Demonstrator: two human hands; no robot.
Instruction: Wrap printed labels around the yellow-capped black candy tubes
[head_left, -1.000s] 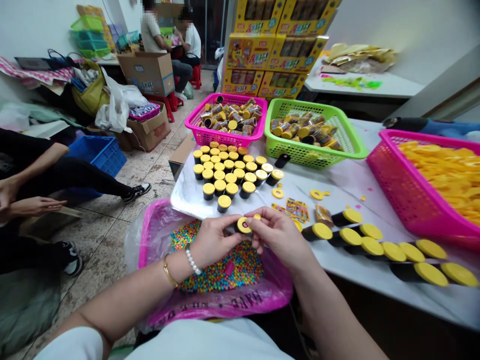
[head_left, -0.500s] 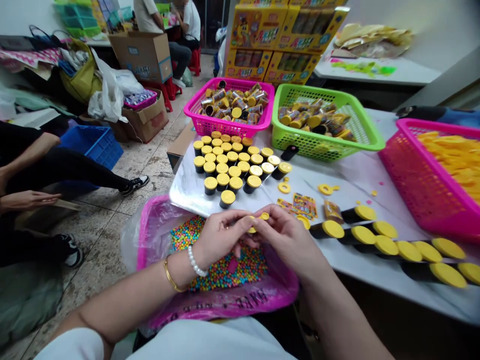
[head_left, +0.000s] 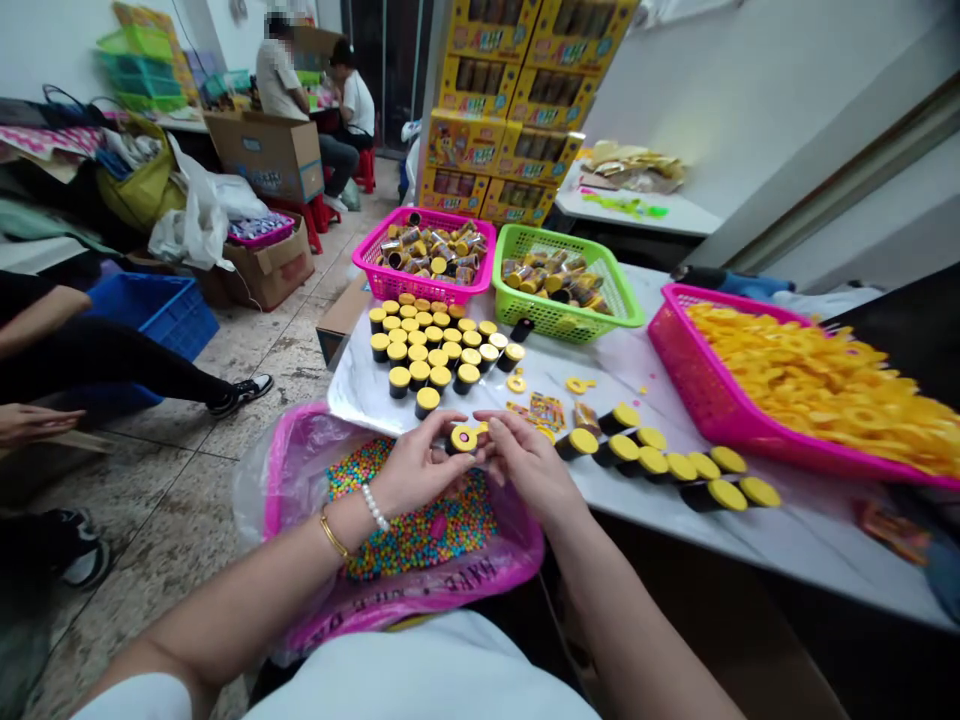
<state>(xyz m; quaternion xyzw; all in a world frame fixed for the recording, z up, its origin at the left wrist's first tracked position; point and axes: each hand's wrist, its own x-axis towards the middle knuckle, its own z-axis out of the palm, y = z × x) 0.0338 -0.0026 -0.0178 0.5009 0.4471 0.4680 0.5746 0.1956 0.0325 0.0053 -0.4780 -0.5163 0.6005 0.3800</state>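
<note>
L hand [head_left: 420, 468] grips a small yellow-topped blk cup [head_left: 463, 440], held up nr the worktop [head_left: 626, 512] edge, by the pink tub [head_left: 271, 485] of coloured beads [head_left: 427, 545]. R hand [head_left: 529, 465] has fingertips bunched at the cup's yellow tab [head_left: 482, 428]; can't quite tell if pinching or just touching. Capped cups [head_left: 439, 357] stand beyond.

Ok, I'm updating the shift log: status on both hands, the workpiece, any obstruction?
Left hand gripping small black cylinder with yellow ring top. Right hand close beside it, grip unclear. Pink plastic tub below; nothing visibly blocking.
</note>
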